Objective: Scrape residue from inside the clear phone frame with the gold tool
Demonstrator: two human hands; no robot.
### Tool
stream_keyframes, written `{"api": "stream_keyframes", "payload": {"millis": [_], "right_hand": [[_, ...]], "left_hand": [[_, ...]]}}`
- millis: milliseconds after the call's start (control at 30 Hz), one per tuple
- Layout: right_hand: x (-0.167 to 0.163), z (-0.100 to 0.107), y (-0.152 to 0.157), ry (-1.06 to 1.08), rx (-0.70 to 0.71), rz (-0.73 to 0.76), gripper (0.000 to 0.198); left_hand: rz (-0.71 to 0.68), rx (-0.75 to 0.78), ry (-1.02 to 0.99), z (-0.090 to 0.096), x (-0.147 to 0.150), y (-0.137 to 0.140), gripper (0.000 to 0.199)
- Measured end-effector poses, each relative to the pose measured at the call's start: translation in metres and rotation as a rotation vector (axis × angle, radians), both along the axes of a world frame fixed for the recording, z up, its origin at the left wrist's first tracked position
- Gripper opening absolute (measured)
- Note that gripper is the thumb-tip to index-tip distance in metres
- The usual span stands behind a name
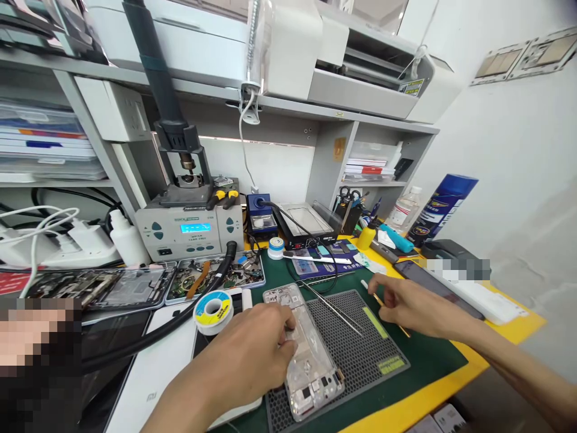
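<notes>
A bare phone frame, its inside facing up, lies on a grey honeycomb-patterned mat. My left hand is closed over the frame's left edge, its thumb and index finger curled on it; the other fingers are hidden. In my right hand, a thin swab stick with a white tip is pinched between the fingers, to the right of the frame. Between both hands, metal tweezers rest across the mat.
Left of the frame, a solder reel sits on a white device. A hot-air station with a black hose stands behind. At the right are a phone, a blue spray can and a clear bottle.
</notes>
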State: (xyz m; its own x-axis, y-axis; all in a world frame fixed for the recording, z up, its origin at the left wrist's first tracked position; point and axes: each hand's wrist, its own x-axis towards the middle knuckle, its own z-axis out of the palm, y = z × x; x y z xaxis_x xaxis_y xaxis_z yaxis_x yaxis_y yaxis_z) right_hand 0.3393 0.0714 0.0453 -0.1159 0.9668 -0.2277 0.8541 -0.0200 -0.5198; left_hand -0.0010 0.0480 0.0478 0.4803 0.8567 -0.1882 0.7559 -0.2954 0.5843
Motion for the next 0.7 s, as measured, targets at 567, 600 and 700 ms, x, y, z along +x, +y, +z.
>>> {"api": "stream_keyframes", "payload": {"millis": [567, 600, 700], "right_hand": [[-0.013, 0.040, 0.015, 0.820, -0.043, 0.073, 0.043], [-0.022, 0.040, 0.016, 0.788, -0.031, 0.110, 0.045], [-0.050, 0.033, 0.012, 0.663, 0.032, 0.229, 0.048]], "left_hand": [[0.075, -0.063, 0.049, -0.008, 0.002, 0.001, 0.020], [0.072, -0.061, 0.056, -0.007, 0.002, 0.002, 0.020], [0.043, -0.059, 0.081, -0.004, 0.003, 0.003, 0.021]]}}
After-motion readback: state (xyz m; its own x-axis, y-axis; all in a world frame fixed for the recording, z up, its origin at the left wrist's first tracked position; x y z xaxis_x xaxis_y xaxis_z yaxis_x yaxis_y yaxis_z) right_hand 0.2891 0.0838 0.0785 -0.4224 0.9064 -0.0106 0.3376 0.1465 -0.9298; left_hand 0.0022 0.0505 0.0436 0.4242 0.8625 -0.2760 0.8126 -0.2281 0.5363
